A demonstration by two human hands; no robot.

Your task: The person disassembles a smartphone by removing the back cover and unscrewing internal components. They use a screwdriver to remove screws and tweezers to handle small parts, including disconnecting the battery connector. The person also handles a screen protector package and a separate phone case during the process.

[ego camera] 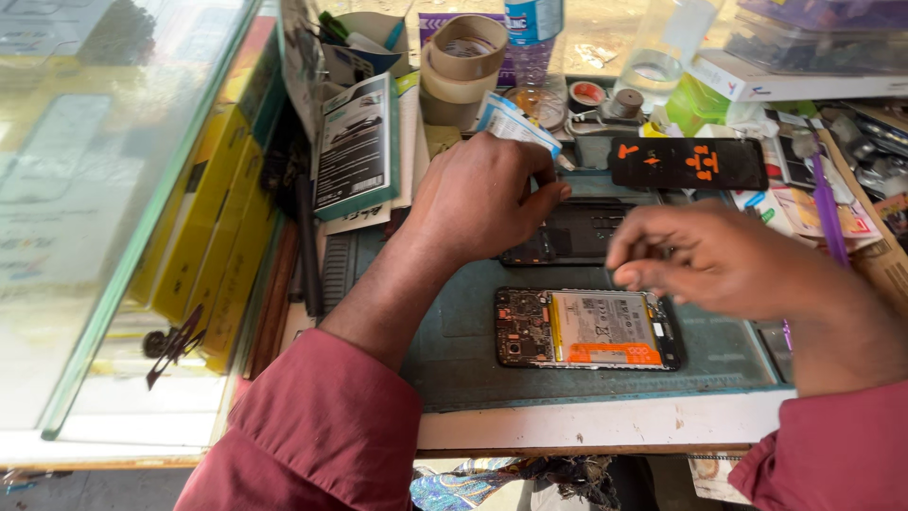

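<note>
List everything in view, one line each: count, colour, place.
opened phone: one, black with silver battery, mat centre
black frame: one, under both hands
screen panel: one, black with orange marks, behind mat
work mat: one, grey-green, on bench
tape rolls: stacked, tan, back centre
small packet: one, white-blue, in left fingers
boxed package: one, grey-green, leaning left
glass counter: one, far left
left hand: one, above frame
right hand: one, blurred, above phone

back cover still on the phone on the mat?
No. The phone lies open on the green mat, battery and circuit board exposed, with the right hand hovering just above it.
</note>
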